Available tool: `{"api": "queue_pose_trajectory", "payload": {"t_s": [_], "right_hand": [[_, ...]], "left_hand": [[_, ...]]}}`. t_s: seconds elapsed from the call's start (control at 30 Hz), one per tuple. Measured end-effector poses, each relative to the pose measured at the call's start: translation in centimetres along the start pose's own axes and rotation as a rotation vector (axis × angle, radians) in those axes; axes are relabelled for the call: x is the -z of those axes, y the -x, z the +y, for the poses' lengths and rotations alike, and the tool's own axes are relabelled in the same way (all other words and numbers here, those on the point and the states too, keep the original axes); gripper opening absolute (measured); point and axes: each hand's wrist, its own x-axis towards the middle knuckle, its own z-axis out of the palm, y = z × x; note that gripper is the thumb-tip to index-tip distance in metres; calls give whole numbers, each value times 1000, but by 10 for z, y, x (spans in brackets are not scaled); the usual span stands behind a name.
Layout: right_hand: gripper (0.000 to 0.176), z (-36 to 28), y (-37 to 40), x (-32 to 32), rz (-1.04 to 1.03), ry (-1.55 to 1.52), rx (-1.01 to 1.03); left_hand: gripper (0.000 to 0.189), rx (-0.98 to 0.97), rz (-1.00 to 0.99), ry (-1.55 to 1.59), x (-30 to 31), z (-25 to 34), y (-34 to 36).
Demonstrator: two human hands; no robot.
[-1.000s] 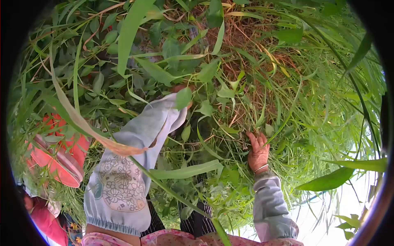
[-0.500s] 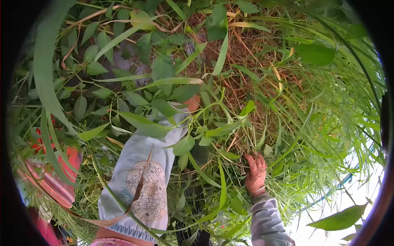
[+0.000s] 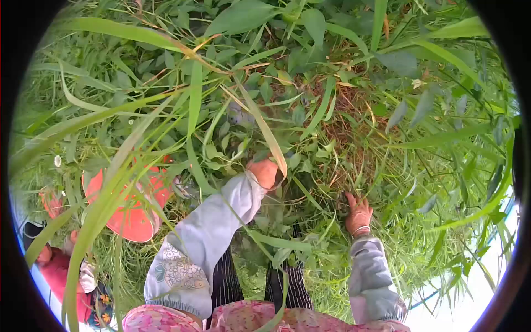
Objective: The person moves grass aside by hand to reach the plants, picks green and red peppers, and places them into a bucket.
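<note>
My left hand (image 3: 264,171) is low among leafy green stems, at the end of a pale blue patterned sleeve cover (image 3: 213,224). Its back shows, while its fingers are bent down out of sight, partly behind a long yellowish grass blade (image 3: 263,124). What it grips, if anything, is hidden. Farther right, my right hand (image 3: 358,216) reaches into the weeds at the edge of a patch of dry brown grass (image 3: 345,130). Its thumb and fingers are apart, touching the plants, and nothing shows held. A pale band circles that wrist above another blue sleeve cover (image 3: 371,276).
Long grass blades (image 3: 119,166) hang close to the camera. A red-orange container (image 3: 130,218) sits in the weeds on the left. Beyond it is another person in red (image 3: 58,276). My striped trouser legs (image 3: 287,285) and pink floral garment (image 3: 260,315) show below.
The view has shifted, bringing my legs, the red container and the other person into fuller sight. My left hand shows more clearly from behind the leaves. My right hand remains in the weeds.
</note>
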Motion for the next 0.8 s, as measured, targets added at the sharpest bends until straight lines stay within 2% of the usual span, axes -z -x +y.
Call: {"api": "queue_pose_trajectory", "payload": {"t_s": [0.1,0.17,0.2,0.27,0.37,0.43,0.53,0.6,0.67,0.73,0.8], "right_hand": [[71,-29,17,39,-62,95,-70],[63,-38,28,51,-69,114,-32],[62,-47,36,60,-80,115,-13],[56,-61,53,77,-115,3,-9],[53,-63,63,65,-1,-76,149],[49,-73,80,75,62,-136,207],[45,-95,106,102,56,-257,276],[44,-108,121,105,65,-307,257],[41,-116,133,111,27,-368,274],[40,-124,145,117,-26,-435,225],[36,-127,152,112,-72,-448,230]], "left_hand": [[21,26,-101,-36,38,-21,51],[25,99,-251,81,62,-29,89],[26,87,-77,192,54,-41,109],[24,472,-28,851,41,-51,137],[21,285,293,981,9,-90,168],[21,208,251,462,84,-64,193],[21,41,515,593,119,-60,217],[21,102,488,576,130,-74,240],[22,342,317,732,99,-139,255],[23,475,225,640,119,-149,270],[27,508,211,302,205,-118,307]]}}
